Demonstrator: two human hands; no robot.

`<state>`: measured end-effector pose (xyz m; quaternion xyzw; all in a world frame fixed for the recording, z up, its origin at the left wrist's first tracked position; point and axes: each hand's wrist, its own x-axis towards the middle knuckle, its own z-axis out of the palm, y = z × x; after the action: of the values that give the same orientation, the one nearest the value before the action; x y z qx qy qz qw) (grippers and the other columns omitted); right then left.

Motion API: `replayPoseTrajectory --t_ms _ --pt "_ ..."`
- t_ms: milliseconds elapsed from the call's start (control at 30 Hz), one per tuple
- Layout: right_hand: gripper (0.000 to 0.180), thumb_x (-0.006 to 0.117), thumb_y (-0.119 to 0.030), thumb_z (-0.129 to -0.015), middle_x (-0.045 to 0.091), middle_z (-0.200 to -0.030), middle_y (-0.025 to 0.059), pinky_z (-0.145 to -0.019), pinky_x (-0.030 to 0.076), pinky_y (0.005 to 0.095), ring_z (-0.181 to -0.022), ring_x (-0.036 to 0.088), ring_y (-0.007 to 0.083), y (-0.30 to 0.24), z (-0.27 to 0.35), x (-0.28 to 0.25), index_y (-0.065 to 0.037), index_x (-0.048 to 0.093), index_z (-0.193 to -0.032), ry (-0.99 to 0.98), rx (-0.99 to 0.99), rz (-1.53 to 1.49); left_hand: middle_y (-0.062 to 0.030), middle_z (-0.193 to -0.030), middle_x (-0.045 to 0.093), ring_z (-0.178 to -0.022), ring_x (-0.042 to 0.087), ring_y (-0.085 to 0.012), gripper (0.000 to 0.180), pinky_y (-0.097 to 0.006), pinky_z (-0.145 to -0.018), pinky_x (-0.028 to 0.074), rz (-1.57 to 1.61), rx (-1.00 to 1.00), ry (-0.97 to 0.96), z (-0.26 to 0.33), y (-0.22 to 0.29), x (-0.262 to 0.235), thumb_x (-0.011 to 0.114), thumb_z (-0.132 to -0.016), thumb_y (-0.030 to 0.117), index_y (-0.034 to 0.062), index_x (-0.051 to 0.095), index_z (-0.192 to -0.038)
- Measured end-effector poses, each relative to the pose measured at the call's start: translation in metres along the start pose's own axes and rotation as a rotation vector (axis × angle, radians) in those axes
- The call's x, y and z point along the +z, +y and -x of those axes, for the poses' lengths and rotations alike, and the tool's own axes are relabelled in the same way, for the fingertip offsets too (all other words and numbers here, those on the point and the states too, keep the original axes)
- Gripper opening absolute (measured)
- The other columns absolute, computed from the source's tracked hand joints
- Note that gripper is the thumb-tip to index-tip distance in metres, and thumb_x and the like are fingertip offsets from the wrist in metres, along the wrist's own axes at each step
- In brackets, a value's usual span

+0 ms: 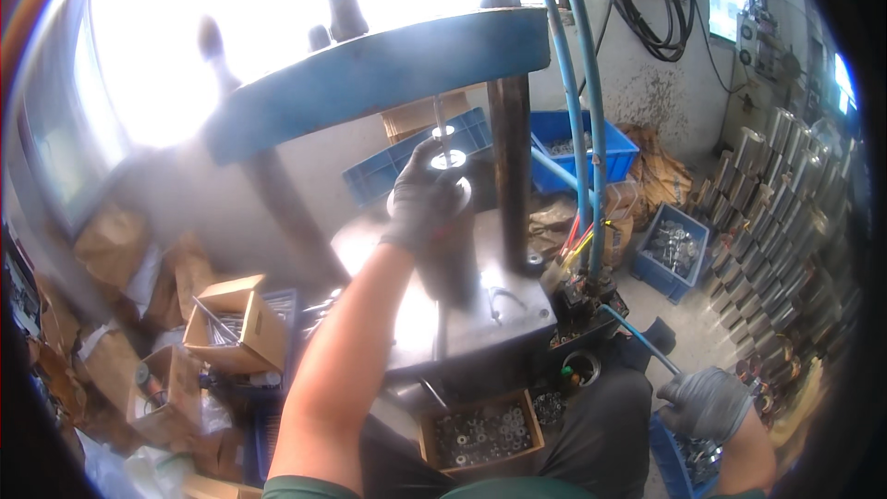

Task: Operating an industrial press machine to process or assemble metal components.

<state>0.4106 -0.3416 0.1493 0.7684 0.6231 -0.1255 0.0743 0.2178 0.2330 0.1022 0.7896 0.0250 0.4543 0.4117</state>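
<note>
My left hand (430,199), in a dark grey glove, reaches up under the blue crossbeam (388,69) of a press. Its fingers are curled around the top of a metal part with a round silver disc (448,160). A thin metal rod (439,115) stands upright through the disc, with a smaller ring on it. Below the hand a dark cylinder (453,268) stands on the metal press table (517,300); its upper end is partly hidden. My right hand (707,402), in a grey glove, is closed around the end of a blue lever (642,340).
A wooden box of washers (482,397) stands before the press. Cardboard boxes (217,323) are at left, blue bins (674,249) at right. Stacked metal cylinders (785,212) fill the far right. Blue hoses (573,74) and a dark post (511,166) rise beside the press table.
</note>
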Motion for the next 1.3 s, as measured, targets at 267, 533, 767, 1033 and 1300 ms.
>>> replayPoseTrajectory --t_ms 267,533,767,1033,1300 --pt "0.034 0.062 -0.038 -0.091 0.076 -0.091 0.0155 -0.08 0.06 0.0499 -0.085 0.075 0.0378 0.009 0.001 0.024 -0.008 0.078 -0.092 -0.169 -0.03 0.043 0.0075 -0.117 0.07 -0.118 0.058 -0.0055 0.039 -0.032 -0.109 0.035 -0.484 0.235 0.028 -0.004 -0.008 -0.015 0.063 -0.098 0.004 0.0223 0.066 -0.133" --pt "0.037 0.064 -0.039 -0.086 0.077 -0.096 0.0163 -0.084 0.06 0.0489 -0.087 0.075 0.038 0.017 0.002 0.015 -0.009 0.08 -0.102 0.148 -0.018 -0.125 0.0096 -0.112 0.071 -0.122 0.064 -0.0124 0.016 -0.038 -0.121 0.04 -1.767 0.347 -0.177 -0.01 0.09 0.03 0.065 -0.091 0.018 0.0274 0.071 -0.102" --pt "0.037 0.068 -0.033 -0.087 0.078 -0.101 0.014 -0.084 0.061 0.0499 -0.088 0.076 0.0381 0.0 -0.002 -0.005 -0.01 0.078 -0.113 -0.161 -0.005 -0.016 0.0075 -0.11 0.071 -0.125 0.062 -0.0145 0.005 -0.045 -0.116 0.047 -0.712 0.179 -0.202 -0.013 -0.001 -0.002 0.065 -0.091 0.016 0.0194 0.068 -0.094" --pt "0.029 0.076 -0.019 -0.08 0.075 -0.094 0.0164 -0.085 0.059 0.047 -0.091 0.075 0.0356 0.004 -0.001 -0.003 -0.007 0.077 -0.107 0.228 0.065 -0.265 0.0148 -0.128 0.069 -0.132 0.057 -0.0023 0.028 -0.049 -0.129 0.017 0.018 0.022 -0.169 -0.01 0.001 -0.001 0.062 -0.097 0.016 0.032 0.079 -0.113" --pt "0.036 0.072 0.003 -0.082 0.069 -0.101 0.0171 -0.077 0.057 0.0474 -0.088 0.07 0.0401 0.025 -0.1 -0.078 -0.006 0.065 -0.116 1.386 -0.309 0.077 -0.0057 -0.107 0.076 -0.092 0.069 -0.01 0.042 -0.026 -0.081 0.058 -1.386 0.333 -0.191 0.002 0.027 -0.013 0.087 -0.087 0.008 0.0017 0.069 -0.124"
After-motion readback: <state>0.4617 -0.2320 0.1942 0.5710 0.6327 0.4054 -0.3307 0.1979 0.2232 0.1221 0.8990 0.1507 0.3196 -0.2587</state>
